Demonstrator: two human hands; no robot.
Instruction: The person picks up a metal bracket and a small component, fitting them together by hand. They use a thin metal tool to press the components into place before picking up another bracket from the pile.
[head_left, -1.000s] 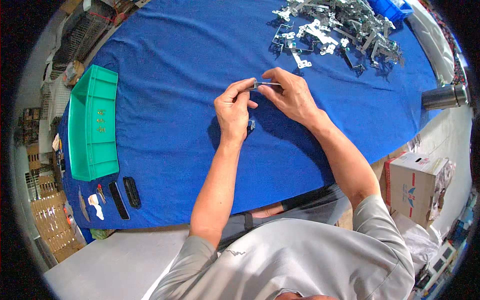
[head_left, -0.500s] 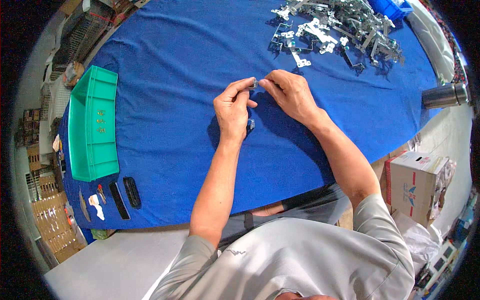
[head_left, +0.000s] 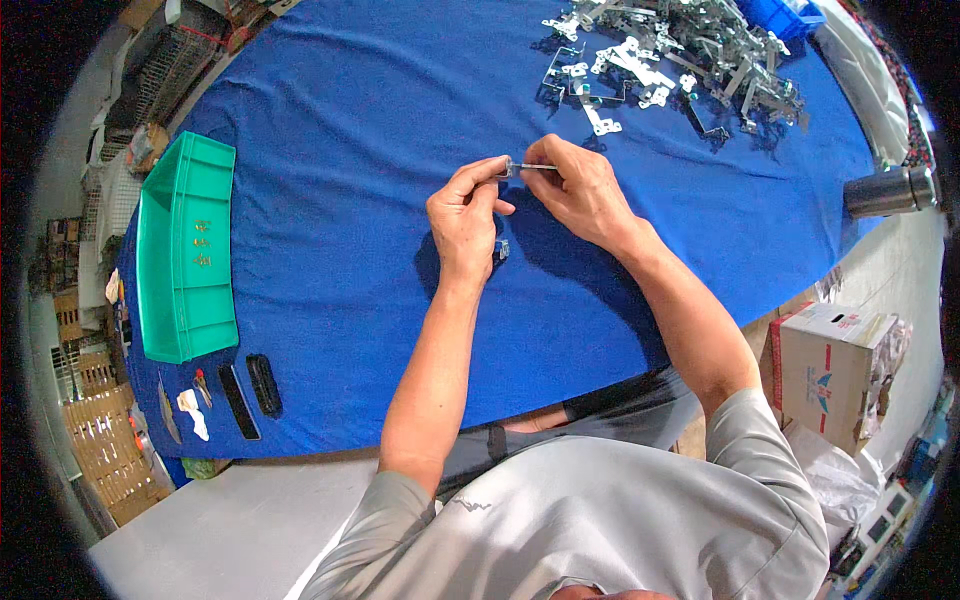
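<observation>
Above the middle of the cloth my left hand (head_left: 465,222) is closed on a small silver metal bracket (head_left: 507,170), pinched at the fingertips. Another bit of shiny metal (head_left: 502,249) shows beside the heel of that hand; whether it belongs to the same bracket I cannot tell. My right hand (head_left: 580,190) is just to the right, its fingers closed around a thin metal rod (head_left: 540,167). The rod points left at the bracket, its tip at or very near it. The fingers hide part of both pieces.
A heap of silver metal brackets (head_left: 700,60) lies at the far right by a blue bin (head_left: 785,16). At left stands a green tray (head_left: 186,340) with several small brass-coloured pieces. Two black oblong objects (head_left: 263,386) lie near it. A dark metal cylinder (head_left: 888,191) is at the right edge.
The thin rod now shows between the right fingers, which have shifted and curled slightly. The left hand and the bracket stay in place.
</observation>
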